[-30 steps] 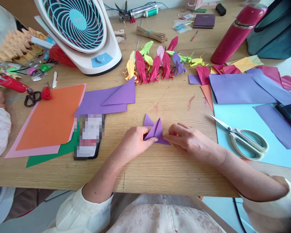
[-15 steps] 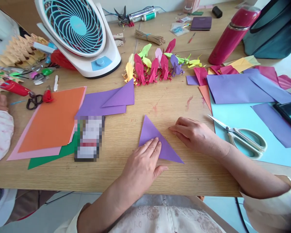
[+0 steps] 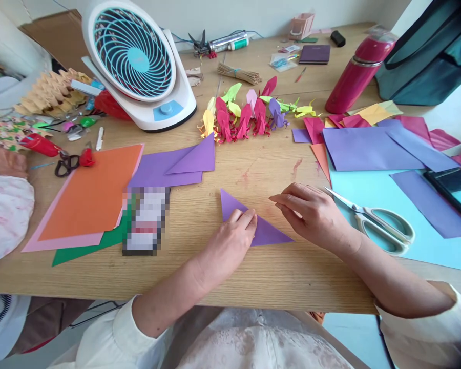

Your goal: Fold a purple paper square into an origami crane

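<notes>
A purple paper triangle [image 3: 267,233] lies flat on the wooden table [image 3: 230,277] in front of me. My left hand [image 3: 230,241] rests on its left part, fingers bent and pressing down on the paper. My right hand [image 3: 311,212] hovers just right of the triangle, fingers loosely curled and apart, holding nothing. White-handled scissors [image 3: 376,223] lie on a light blue sheet [image 3: 372,187] right beside that hand.
A white and teal desk fan [image 3: 138,66] stands at the back left. Several folded paper cranes [image 3: 249,110] sit mid-table. Orange, pink and green sheets [image 3: 88,197] lie left, purple sheets [image 3: 169,164] nearby, a pink bottle [image 3: 355,69] and a teal bag [image 3: 430,51] at right. Another person's sleeve [image 3: 3,215] is far left.
The folded shape I held with both hands a second ago was opened out into a flat triangle. My left hand then slid up along it while my right hand lifted slightly.
</notes>
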A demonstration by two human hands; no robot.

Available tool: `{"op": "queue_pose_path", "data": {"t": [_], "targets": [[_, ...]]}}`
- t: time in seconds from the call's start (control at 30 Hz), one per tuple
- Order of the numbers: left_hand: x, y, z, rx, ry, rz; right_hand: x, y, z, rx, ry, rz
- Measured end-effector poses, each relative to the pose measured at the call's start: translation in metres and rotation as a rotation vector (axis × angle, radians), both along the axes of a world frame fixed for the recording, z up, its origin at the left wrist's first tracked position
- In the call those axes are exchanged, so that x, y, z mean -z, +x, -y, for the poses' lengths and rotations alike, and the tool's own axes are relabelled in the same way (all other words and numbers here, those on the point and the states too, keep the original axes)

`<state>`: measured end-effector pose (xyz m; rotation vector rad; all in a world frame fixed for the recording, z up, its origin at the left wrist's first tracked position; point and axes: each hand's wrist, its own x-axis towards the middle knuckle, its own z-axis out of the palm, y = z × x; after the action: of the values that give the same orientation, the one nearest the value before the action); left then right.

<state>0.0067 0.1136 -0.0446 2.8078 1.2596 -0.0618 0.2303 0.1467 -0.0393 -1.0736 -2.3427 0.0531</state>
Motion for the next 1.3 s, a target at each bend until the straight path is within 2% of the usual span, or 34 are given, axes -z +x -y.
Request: {"op": "queue_pose_path", "data": {"t": [0.07,0.17,0.27,0.37,0.47,0.7,0.87,1.07,1.17,1.3], "targets": [[0.005,-0.008,-0.008,0.107,-0.005,0.092,-0.001,0.000,0.002,-0.011,-0.007,0.002],[0.016,-0.014,-0.009,0.094,-0.053,0.152,-0.001,-0.002,0.005,-0.036,-0.038,0.010],[0.025,-0.008,-0.001,-0.020,-0.032,0.113,0.000,-0.006,0.008,-0.056,-0.094,-0.012],[0.031,0.007,0.006,-0.196,0.025,0.102,0.005,-0.013,0.014,-0.067,-0.169,-0.034],[0.032,0.014,0.008,-0.292,0.049,0.112,0.011,-0.020,0.020,-0.062,-0.184,0.090],[0.011,-0.014,0.001,-0.052,-0.106,0.052,0.024,-0.020,0.025,-0.005,-0.065,0.229],[0.011,-0.016,-0.004,0.026,-0.140,-0.002,0.028,-0.018,0.023,0.024,-0.029,0.278],[0.019,-0.010,0.000,-0.002,-0.145,0.027,0.030,-0.027,0.032,0.040,-0.055,0.271],[0.021,-0.009,0.001,-0.018,-0.147,0.066,0.037,-0.033,0.038,-0.010,-0.067,0.193],[0.022,-0.008,0.003,-0.066,-0.122,0.090,0.048,-0.035,0.042,-0.001,-0.069,0.166]]}}
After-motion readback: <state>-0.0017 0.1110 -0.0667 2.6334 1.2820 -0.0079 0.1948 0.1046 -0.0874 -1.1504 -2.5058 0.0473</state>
